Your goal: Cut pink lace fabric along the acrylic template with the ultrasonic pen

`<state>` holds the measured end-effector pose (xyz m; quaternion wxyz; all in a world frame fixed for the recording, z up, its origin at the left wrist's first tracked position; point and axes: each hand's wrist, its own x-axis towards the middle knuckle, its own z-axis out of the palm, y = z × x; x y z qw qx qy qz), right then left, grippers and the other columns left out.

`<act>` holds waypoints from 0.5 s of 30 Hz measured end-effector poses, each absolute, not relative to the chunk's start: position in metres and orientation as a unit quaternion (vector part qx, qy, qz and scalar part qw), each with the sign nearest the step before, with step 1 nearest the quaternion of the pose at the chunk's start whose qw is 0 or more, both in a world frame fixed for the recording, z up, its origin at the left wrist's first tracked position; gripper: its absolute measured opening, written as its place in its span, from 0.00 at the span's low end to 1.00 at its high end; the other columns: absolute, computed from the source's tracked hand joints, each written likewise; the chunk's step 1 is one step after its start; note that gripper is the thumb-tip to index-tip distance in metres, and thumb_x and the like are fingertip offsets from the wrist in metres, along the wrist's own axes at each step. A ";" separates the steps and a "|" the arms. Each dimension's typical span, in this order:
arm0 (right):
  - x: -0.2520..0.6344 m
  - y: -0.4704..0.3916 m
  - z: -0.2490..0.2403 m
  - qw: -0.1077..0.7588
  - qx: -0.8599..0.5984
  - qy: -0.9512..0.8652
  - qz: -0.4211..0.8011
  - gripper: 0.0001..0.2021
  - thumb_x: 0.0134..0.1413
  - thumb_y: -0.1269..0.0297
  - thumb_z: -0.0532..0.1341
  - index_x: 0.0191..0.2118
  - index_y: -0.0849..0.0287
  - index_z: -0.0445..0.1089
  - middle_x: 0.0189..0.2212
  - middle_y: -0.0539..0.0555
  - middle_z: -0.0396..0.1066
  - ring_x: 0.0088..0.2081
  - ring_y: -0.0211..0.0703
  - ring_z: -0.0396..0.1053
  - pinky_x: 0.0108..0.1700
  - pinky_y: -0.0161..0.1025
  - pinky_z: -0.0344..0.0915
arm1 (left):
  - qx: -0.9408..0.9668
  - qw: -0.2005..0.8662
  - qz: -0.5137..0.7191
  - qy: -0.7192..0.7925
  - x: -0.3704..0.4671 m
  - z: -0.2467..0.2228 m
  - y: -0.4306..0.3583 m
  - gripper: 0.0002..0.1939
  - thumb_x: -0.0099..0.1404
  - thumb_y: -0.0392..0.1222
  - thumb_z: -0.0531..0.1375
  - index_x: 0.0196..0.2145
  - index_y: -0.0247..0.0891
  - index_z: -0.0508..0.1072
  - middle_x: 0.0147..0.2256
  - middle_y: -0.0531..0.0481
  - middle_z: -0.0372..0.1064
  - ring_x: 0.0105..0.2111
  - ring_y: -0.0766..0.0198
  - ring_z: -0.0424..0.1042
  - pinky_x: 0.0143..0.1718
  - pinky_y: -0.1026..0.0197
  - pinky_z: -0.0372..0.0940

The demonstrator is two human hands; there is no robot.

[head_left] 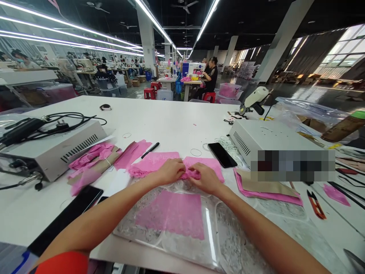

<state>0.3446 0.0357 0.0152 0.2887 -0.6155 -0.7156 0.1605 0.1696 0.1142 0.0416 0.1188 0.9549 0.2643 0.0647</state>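
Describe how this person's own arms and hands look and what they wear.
The left hand and right hand are bare, with no gloves, rings or watch visible. A bright red sleeve covers the left arm down to about the elbow. The right arm shows no sleeve within the picture.

Both arms extended, bare forearms converging toward 12 o'clock. Left hand [172, 170] reaches in from 7 o'clock, right hand [204, 177] from 5. Backs of hands up, wrists roughly in line with forearms, fingers curled inward, fingertips near each other. Red sleeve at left upper arm.
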 end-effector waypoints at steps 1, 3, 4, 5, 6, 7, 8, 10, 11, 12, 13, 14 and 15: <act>0.338 0.038 0.017 0.288 -0.619 -0.715 0.153 0.10 0.51 0.63 0.62 0.40 0.58 0.72 0.38 0.55 0.72 0.36 0.41 0.68 0.38 0.37 0.62 | 0.955 0.117 0.072 0.263 0.169 0.042 0.113 0.08 0.69 0.40 0.57 0.37 0.34 0.73 0.36 0.49 0.70 0.37 0.63 0.71 0.42 0.55 0.67; 0.328 0.043 0.019 0.292 -0.625 -0.709 0.146 0.04 0.51 0.68 0.60 0.34 0.58 0.71 0.33 0.53 0.72 0.33 0.39 0.67 0.35 0.35 0.60 | 0.954 0.113 0.084 0.265 0.168 0.041 0.112 0.08 0.68 0.35 0.55 0.33 0.35 0.74 0.35 0.49 0.70 0.37 0.63 0.70 0.43 0.58 0.65; 0.325 0.046 0.020 0.298 -0.629 -0.703 0.144 0.04 0.51 0.70 0.58 0.31 0.58 0.71 0.30 0.52 0.71 0.31 0.38 0.66 0.34 0.35 0.59 | 0.953 0.111 0.089 0.268 0.167 0.040 0.113 0.09 0.67 0.34 0.55 0.32 0.36 0.75 0.35 0.48 0.70 0.38 0.63 0.70 0.43 0.58 0.64; 0.324 0.048 0.022 0.308 -0.632 -0.696 0.143 0.05 0.51 0.72 0.57 0.30 0.58 0.70 0.28 0.51 0.71 0.30 0.38 0.66 0.33 0.34 0.59 | 0.951 0.109 0.094 0.272 0.165 0.040 0.113 0.09 0.66 0.33 0.55 0.33 0.37 0.75 0.36 0.48 0.71 0.38 0.62 0.70 0.43 0.58 0.64; 0.326 0.050 0.024 0.322 -0.635 -0.687 0.143 0.06 0.50 0.73 0.57 0.29 0.58 0.70 0.27 0.50 0.71 0.28 0.37 0.65 0.32 0.34 0.58 | 0.949 0.108 0.098 0.278 0.163 0.040 0.114 0.08 0.65 0.33 0.55 0.33 0.37 0.75 0.37 0.48 0.71 0.39 0.61 0.70 0.44 0.58 0.63; 0.329 0.052 0.026 0.339 -0.637 -0.677 0.143 0.06 0.49 0.74 0.56 0.30 0.58 0.70 0.26 0.50 0.71 0.28 0.37 0.65 0.31 0.34 0.58 | 0.947 0.107 0.103 0.285 0.161 0.040 0.114 0.07 0.65 0.34 0.56 0.33 0.38 0.75 0.38 0.47 0.71 0.40 0.60 0.70 0.44 0.58 0.63; 0.333 0.052 0.029 0.358 -0.639 -0.666 0.142 0.06 0.48 0.73 0.56 0.30 0.58 0.70 0.25 0.49 0.71 0.27 0.36 0.65 0.31 0.34 0.59 | 0.944 0.106 0.109 0.292 0.160 0.040 0.113 0.06 0.65 0.35 0.57 0.34 0.38 0.75 0.39 0.47 0.71 0.42 0.59 0.70 0.45 0.57 0.63; 0.344 0.053 0.037 0.399 -0.640 -0.642 0.138 0.05 0.49 0.71 0.56 0.30 0.58 0.69 0.22 0.48 0.70 0.25 0.36 0.64 0.30 0.34 0.59 | 0.937 0.106 0.126 0.308 0.160 0.042 0.109 0.05 0.65 0.38 0.58 0.34 0.38 0.74 0.42 0.46 0.71 0.45 0.58 0.69 0.48 0.56 0.61; 0.350 0.052 0.041 0.418 -0.640 -0.630 0.136 0.05 0.49 0.69 0.56 0.29 0.59 0.69 0.21 0.48 0.69 0.24 0.36 0.64 0.29 0.34 0.60 | 0.933 0.106 0.135 0.317 0.163 0.043 0.105 0.06 0.65 0.41 0.59 0.35 0.38 0.74 0.43 0.46 0.71 0.46 0.57 0.68 0.49 0.55 0.61; 0.355 0.052 0.046 0.437 -0.639 -0.619 0.133 0.05 0.49 0.68 0.56 0.29 0.59 0.69 0.21 0.48 0.69 0.24 0.36 0.65 0.29 0.34 0.60 | 0.928 0.106 0.143 0.326 0.167 0.044 0.100 0.07 0.65 0.44 0.60 0.35 0.38 0.74 0.43 0.46 0.71 0.46 0.56 0.68 0.50 0.54 0.60; 0.360 0.052 0.050 0.454 -0.637 -0.609 0.130 0.05 0.49 0.66 0.56 0.29 0.59 0.69 0.21 0.48 0.69 0.24 0.36 0.65 0.30 0.34 0.61 | 0.924 0.106 0.151 0.336 0.174 0.044 0.094 0.10 0.64 0.48 0.61 0.35 0.38 0.74 0.43 0.45 0.71 0.46 0.55 0.68 0.51 0.53 0.60; 0.364 0.051 0.054 0.469 -0.635 -0.600 0.128 0.05 0.49 0.65 0.56 0.28 0.59 0.68 0.21 0.49 0.70 0.24 0.37 0.66 0.30 0.34 0.62 | 0.918 0.105 0.156 0.348 0.184 0.045 0.087 0.13 0.63 0.51 0.61 0.35 0.37 0.74 0.42 0.44 0.71 0.46 0.53 0.68 0.50 0.51 0.59; 0.367 0.051 0.057 0.482 -0.633 -0.592 0.126 0.05 0.49 0.65 0.57 0.28 0.59 0.68 0.21 0.49 0.70 0.24 0.37 0.66 0.30 0.35 0.62 | 0.913 0.102 0.160 0.361 0.196 0.045 0.081 0.16 0.63 0.54 0.61 0.34 0.37 0.74 0.41 0.43 0.71 0.46 0.52 0.68 0.50 0.50 0.59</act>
